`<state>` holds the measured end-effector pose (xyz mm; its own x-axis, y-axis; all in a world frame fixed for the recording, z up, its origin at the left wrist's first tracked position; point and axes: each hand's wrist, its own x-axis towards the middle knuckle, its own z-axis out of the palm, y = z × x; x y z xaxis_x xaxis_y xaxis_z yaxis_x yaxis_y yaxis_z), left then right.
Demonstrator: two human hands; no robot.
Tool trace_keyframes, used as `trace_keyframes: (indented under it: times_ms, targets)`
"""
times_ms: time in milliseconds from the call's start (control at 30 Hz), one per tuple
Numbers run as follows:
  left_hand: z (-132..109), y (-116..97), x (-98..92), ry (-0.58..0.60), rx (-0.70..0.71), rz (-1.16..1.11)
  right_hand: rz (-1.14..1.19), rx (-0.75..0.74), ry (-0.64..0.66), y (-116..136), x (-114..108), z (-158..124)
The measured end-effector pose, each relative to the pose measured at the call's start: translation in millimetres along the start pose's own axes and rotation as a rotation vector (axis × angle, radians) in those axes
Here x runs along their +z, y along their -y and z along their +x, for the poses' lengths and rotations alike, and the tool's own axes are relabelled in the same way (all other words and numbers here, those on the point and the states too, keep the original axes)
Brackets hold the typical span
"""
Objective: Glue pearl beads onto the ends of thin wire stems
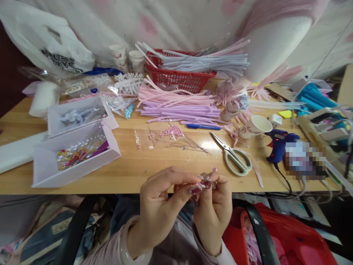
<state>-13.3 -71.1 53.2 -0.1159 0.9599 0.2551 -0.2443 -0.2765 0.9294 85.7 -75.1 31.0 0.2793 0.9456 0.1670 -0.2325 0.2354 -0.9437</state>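
Observation:
My left hand (164, 204) and my right hand (212, 206) meet at the table's front edge, thumbs and fingers pinched together. Between the fingertips is a small beaded piece, mostly hidden; one pink bead (214, 169) pokes up above my right index finger. Just beyond lies a clear plastic bag (143, 138) with loose pink pearl beads (172, 130) on it. Several thin wire stems (193, 145) fan out beside the beads. To the right, scissors (234, 156) with pale green handles rest with their blades pointing away, near a blue pen (203, 127).
Two white boxes (41, 176) of beads and trims stand at left. Behind are pink and lilac pipe cleaners (179, 108) and a red basket (182, 79). At right are a paper cup (255, 127), a blue glue gun (278, 145) and its cable.

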Motion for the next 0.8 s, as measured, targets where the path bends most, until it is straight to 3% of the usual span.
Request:
trace_keyframes:
  times_ms: [633,800]
  targets:
    - [0.7,0.4,4.4,-0.015,-0.028,-0.086,0.026,-0.009,0.001,-3.0,-4.0,-2.4]
    - [5.7,3.9,-1.5,-0.02,-0.07,-0.203,0.078,0.08,0.06,0.0,-4.9,-0.1]
